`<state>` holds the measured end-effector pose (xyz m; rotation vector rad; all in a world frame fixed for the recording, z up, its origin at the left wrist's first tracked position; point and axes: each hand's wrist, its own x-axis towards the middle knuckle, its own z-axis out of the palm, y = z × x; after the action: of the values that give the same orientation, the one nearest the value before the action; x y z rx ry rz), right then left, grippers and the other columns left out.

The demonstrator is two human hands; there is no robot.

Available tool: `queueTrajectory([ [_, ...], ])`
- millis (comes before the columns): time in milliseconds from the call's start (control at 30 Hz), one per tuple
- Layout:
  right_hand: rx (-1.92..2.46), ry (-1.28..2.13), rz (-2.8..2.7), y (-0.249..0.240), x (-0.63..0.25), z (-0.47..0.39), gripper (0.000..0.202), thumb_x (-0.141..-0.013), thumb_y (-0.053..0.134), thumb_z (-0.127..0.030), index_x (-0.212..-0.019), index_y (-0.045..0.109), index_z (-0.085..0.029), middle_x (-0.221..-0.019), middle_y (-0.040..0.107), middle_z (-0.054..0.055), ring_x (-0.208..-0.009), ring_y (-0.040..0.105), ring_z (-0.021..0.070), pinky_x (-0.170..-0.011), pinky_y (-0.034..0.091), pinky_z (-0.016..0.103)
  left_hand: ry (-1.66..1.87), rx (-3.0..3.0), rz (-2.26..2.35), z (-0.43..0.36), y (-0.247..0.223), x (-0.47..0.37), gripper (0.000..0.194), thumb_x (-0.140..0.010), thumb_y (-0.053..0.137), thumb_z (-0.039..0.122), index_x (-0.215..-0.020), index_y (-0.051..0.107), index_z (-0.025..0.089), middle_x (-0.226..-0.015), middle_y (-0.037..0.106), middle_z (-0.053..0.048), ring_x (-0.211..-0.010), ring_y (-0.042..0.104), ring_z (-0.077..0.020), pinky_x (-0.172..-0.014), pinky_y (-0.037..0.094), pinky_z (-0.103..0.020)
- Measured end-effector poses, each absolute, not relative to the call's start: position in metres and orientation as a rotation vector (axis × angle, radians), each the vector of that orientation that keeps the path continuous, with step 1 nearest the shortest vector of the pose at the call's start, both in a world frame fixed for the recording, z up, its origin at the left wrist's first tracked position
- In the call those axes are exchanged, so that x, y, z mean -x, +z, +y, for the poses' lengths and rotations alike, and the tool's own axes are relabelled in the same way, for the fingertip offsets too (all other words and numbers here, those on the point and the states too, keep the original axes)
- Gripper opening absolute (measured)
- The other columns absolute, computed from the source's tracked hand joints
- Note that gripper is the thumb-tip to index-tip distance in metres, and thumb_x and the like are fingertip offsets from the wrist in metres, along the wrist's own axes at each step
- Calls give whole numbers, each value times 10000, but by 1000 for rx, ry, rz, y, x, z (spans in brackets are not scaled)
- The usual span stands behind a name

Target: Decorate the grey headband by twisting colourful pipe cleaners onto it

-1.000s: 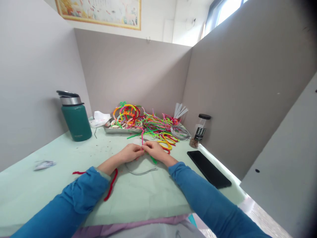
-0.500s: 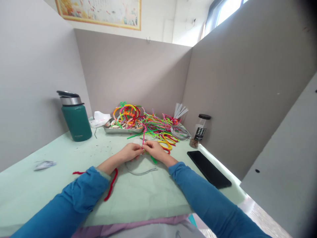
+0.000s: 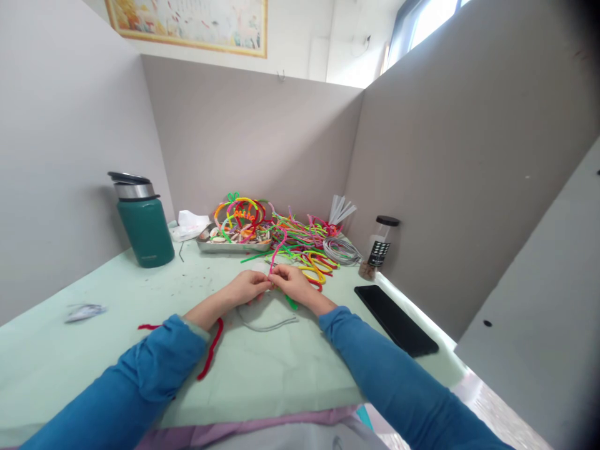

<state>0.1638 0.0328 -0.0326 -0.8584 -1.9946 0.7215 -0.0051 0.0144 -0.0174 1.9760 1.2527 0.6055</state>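
Observation:
My left hand (image 3: 248, 287) and my right hand (image 3: 289, 282) meet over the middle of the table, fingertips pinched together. Between them rises a pink fuzzy stem (image 3: 278, 249), its lower end hidden in the fingers of both hands. A green piece (image 3: 291, 302) shows just below my right hand. Under the hands lies a thin grey wire (image 3: 269, 328). A red fuzzy stem (image 3: 210, 350) rests beside my left forearm, partly covered by the sleeve.
A metal tray (image 3: 234, 247) holds colourful bent pieces, beside a pile of fuzzy stems (image 3: 304, 232) and coiled grey wire (image 3: 342, 251). A green bottle (image 3: 146, 231) stands left; a jar (image 3: 379, 247) and black phone (image 3: 396, 320) are right. Grey partitions surround the table.
The upper part of the pink stem has tilted to the right and bends over more. Both hands have stayed in nearly the same place.

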Motion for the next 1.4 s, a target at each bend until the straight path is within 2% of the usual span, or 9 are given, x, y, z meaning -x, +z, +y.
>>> queueTrajectory([
  [400,832,758,-1993,-32,-164,31,150,-811,468,-255,-735,555,-159,-660,559,-12,-589,472,96,-550,342,208,615,-1960,1277,12,-15,3,517,-701,445,616,-805,605,136,-517,520,23,-389,411,-81,-388,293,-196],
  [600,798,681,-2039,-31,-165,30,161,-822,441,-228,-723,551,-165,-679,578,-10,-625,498,104,-576,354,215,639,-1949,1276,12,-15,4,454,-726,436,563,-786,602,145,-503,513,28,-371,409,-77,-377,289,-193],
  [933,802,756,-2007,-30,-164,28,110,-808,461,-230,-772,547,-170,-706,598,6,-637,523,118,-594,382,231,642,-1883,1267,16,-18,4,407,-716,453,517,-802,603,148,-485,508,37,-350,397,-74,-370,289,-198],
  [1033,779,830,-1966,-31,-164,28,98,-812,466,-246,-839,528,-176,-707,590,4,-632,537,119,-589,392,231,634,-1883,1277,16,-18,4,427,-711,454,536,-814,607,151,-481,508,40,-352,393,-71,-377,290,-196],
  [1200,785,850,-1952,-32,-163,29,196,-816,484,-280,-986,509,-185,-662,574,-8,-590,535,119,-544,384,223,624,-1902,1242,16,-17,4,385,-721,455,492,-806,609,149,-478,498,44,-358,389,-68,-385,304,-190],
  [1400,747,886,-1974,-30,-163,27,106,-811,484,-264,-793,525,-168,-702,591,11,-646,556,124,-587,399,229,628,-1917,1218,17,-18,6,378,-734,447,467,-835,619,145,-482,496,42,-360,389,-69,-384,306,-191],
])
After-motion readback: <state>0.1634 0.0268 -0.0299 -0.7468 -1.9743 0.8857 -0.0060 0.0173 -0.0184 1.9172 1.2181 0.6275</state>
